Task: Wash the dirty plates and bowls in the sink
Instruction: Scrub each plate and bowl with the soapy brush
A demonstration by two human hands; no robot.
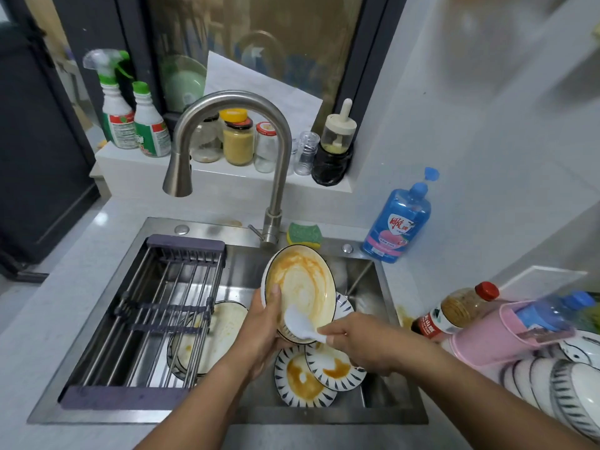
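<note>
Fingers of our left hand [263, 326] curl round the tilted, sauce-stained bowl [305, 280], our right hand [360, 342] pinches a white spoon [298, 321] inside it, above the sink [324, 415].

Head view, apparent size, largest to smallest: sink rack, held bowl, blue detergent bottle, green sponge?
1. sink rack
2-3. held bowl and blue detergent bottle: they look about alike, and the bowl is nearer the camera, so they are not ranked
4. green sponge

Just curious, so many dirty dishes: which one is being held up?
The orange-smeared bowl, held up tilted in the left hand; the other dishes lie at the bottom of the sink.
</note>
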